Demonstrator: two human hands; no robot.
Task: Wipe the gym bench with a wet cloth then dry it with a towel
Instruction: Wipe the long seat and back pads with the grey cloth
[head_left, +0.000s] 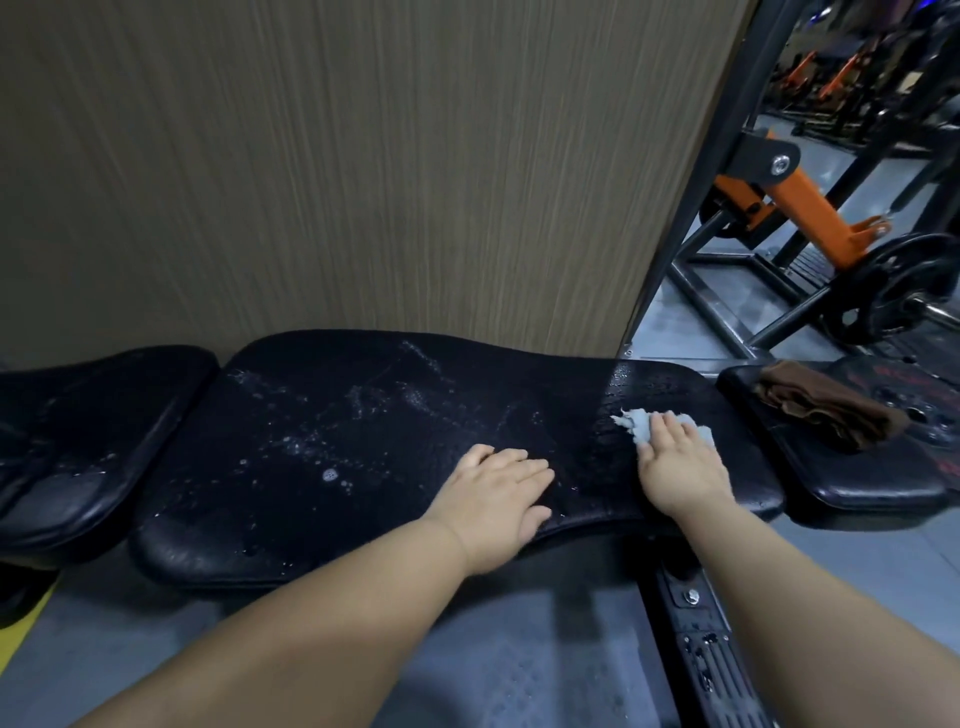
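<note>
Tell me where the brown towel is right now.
In the head view the brown towel lies at the far right, on the small black pad beside the long bench pad, just past the right hand pressing the pale blue cloth.

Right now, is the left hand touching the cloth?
Apart. Head view: bare bench shows between the left hand and the cloth under the right hand.

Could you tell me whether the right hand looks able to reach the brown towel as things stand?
Probably yes: the right hand presses the blue cloth near the right end of the bench pad, and the brown towel lies uncovered on the neighbouring pad just beyond, with nothing between.
</note>
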